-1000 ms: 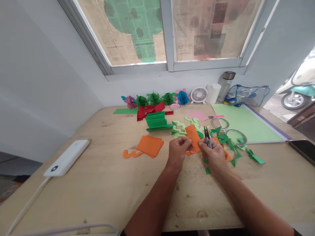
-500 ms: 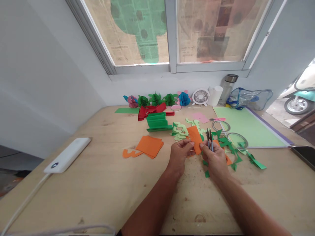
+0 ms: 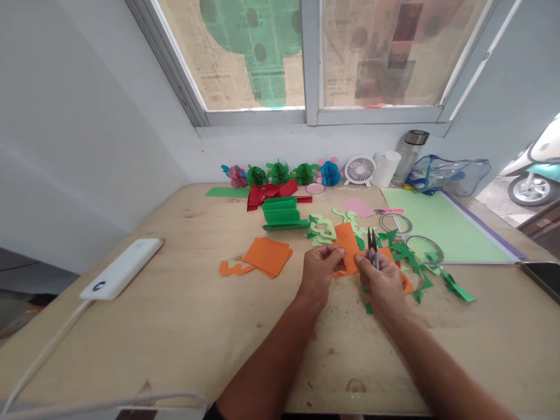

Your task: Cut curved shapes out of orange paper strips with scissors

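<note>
Between my two hands an orange piece of paper (image 3: 347, 242) is held upright above the table. My left hand (image 3: 318, 271) pinches its left edge between thumb and fingers. My right hand (image 3: 382, 280) touches its right edge with thumb and fingertips and also grips small scissors (image 3: 373, 248), their blades pointing up and away from me. To the left lie a stack of orange paper squares (image 3: 266, 256) and a wavy orange cutout (image 3: 234, 268). Pale green cutouts (image 3: 322, 230) lie just beyond the held paper. Green scraps (image 3: 406, 254) are scattered around my right hand, with more orange paper partly hidden under it.
Folded green paper (image 3: 282, 213) and red paper (image 3: 271, 193) lie farther back, before a row of paper honeycomb figures (image 3: 279, 172). A white fan (image 3: 360, 170), bottle (image 3: 410, 154), tape rolls (image 3: 424, 249) and green sheets (image 3: 459, 233) stand right. A power bank (image 3: 122, 269) with cable lies left.
The orange paper has turned slightly and shows its face wider and straighter. Both hands keep their hold in nearly the same place. The camera view has shifted a little.
</note>
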A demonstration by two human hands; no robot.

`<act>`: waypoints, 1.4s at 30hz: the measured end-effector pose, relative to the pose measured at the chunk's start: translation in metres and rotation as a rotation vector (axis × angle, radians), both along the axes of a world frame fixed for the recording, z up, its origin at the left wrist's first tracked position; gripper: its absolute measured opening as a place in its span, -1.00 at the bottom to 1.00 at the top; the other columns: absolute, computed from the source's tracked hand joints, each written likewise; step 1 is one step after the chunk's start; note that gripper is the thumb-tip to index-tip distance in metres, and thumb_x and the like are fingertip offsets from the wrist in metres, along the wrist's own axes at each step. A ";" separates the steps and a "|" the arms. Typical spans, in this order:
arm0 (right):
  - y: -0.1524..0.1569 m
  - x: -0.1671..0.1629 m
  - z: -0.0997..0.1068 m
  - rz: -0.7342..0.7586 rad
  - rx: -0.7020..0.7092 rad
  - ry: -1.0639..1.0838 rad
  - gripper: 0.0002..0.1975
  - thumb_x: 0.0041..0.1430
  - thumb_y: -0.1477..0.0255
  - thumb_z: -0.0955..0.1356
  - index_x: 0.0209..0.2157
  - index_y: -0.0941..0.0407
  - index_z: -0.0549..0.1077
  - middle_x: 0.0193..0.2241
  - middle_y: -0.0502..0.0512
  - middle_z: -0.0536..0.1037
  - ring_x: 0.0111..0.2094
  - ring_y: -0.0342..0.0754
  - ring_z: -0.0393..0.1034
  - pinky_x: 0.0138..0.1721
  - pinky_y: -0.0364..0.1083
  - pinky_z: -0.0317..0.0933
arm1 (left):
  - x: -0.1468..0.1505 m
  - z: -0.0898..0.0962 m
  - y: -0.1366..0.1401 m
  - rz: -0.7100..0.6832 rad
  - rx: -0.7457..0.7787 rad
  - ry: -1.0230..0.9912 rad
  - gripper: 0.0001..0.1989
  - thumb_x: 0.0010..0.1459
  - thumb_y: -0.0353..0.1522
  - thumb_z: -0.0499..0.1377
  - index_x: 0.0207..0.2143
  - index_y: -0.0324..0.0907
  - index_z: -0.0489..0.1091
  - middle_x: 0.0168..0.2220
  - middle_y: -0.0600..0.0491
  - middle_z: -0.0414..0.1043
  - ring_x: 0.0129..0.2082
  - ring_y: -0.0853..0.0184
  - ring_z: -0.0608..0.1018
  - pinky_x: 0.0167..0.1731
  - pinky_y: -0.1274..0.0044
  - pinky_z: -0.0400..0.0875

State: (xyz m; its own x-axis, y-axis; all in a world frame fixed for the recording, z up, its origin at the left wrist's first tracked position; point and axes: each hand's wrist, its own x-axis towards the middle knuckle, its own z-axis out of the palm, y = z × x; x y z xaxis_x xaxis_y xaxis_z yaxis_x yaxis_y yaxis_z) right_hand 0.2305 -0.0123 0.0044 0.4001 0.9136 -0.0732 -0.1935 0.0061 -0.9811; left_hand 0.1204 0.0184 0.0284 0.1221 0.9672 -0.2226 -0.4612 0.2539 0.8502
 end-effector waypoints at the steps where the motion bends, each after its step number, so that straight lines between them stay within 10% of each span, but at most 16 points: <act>1: 0.000 0.000 0.001 0.006 -0.009 0.033 -0.67 -0.12 0.20 0.48 -0.42 0.09 0.36 -0.73 -0.22 0.14 -0.73 -0.26 -0.10 -0.70 -0.20 -0.22 | -0.001 0.000 0.001 -0.001 0.017 0.005 -0.82 -0.24 -0.34 0.34 -0.56 -0.28 0.46 -0.57 0.07 0.47 -0.61 0.45 0.46 -0.45 0.54 0.43; 18: -0.008 -0.003 0.021 0.310 -0.124 0.069 -0.52 -0.02 -0.04 0.37 -0.50 0.14 0.38 -0.76 -0.18 0.10 -0.72 -0.27 -0.17 -0.69 -0.19 -0.32 | -0.026 0.007 0.018 0.058 0.041 -0.023 -0.82 -0.24 -0.35 0.35 -0.55 -0.26 0.45 -0.61 0.07 0.47 -0.62 0.43 0.47 -0.56 0.57 0.40; 42: -0.009 -0.012 0.016 0.261 -0.114 0.084 -0.51 -0.02 -0.07 0.36 -0.49 0.13 0.37 -0.77 -0.19 0.08 -0.73 -0.26 -0.18 -0.68 -0.18 -0.34 | -0.011 0.004 0.009 0.156 -0.011 -0.103 -0.73 -0.25 -0.31 0.37 -0.50 -0.28 0.43 -0.53 0.00 0.54 -0.46 0.25 0.61 -0.34 0.43 0.49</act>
State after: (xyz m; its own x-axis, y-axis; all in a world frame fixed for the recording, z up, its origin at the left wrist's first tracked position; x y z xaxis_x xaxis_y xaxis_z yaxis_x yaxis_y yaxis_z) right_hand 0.2187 -0.0210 0.0208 0.1409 0.9687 -0.2045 -0.2550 -0.1641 -0.9529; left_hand 0.1095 0.0278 0.0324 -0.0061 0.9738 -0.2273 -0.5798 0.1817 0.7942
